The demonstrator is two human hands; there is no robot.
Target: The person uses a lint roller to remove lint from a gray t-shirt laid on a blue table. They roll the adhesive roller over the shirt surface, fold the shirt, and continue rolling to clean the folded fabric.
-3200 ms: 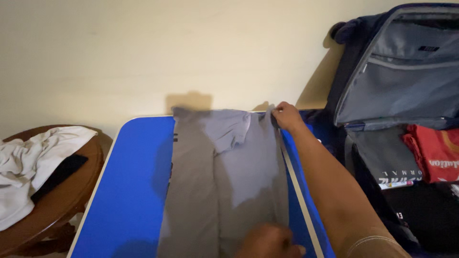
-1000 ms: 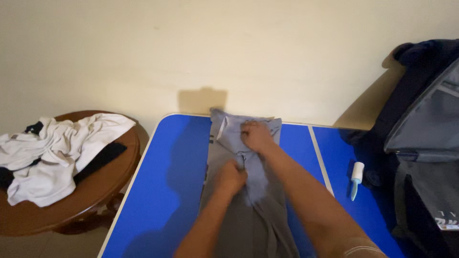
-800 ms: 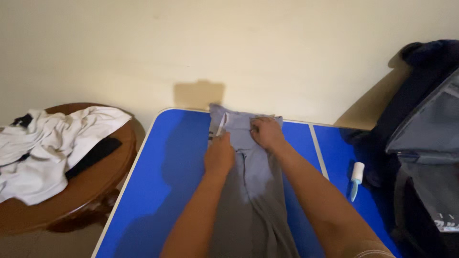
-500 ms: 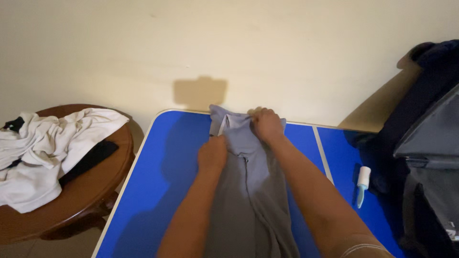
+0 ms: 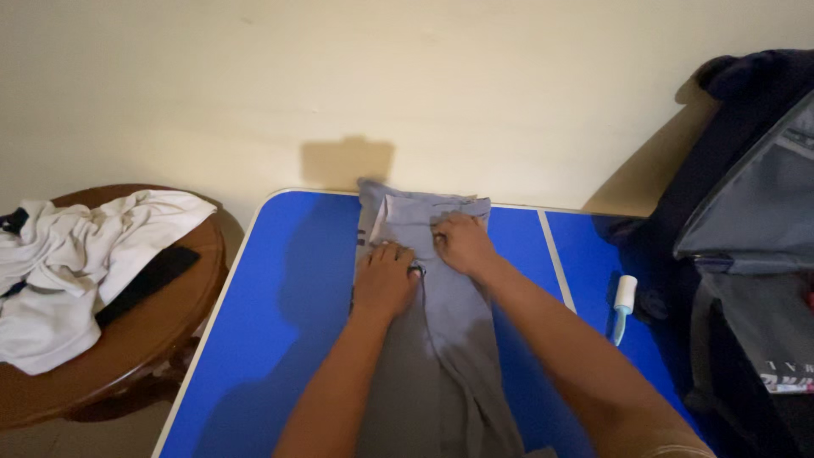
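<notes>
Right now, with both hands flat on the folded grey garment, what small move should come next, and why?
Probably a smoothing stroke toward the near end: the left hand and right hand press the grey garment near its collar, and a long crease runs down its middle.

A folded garment (image 5: 432, 339) lies lengthwise down the middle of the desk (image 5: 280, 322), its far end at the desk's back edge by the wall (image 5: 339, 76). Both hands rest on it near that far end, the left hand (image 5: 383, 280) just beside the right hand (image 5: 462, 244). A lint roller (image 5: 623, 307) lies on the desk to the right, well apart from the garment. Right of the desk stands an open suitcase (image 5: 746, 220). Left of the desk stands a round side table (image 5: 127, 339) with a pile of clothes (image 5: 76, 263) on it.
</notes>
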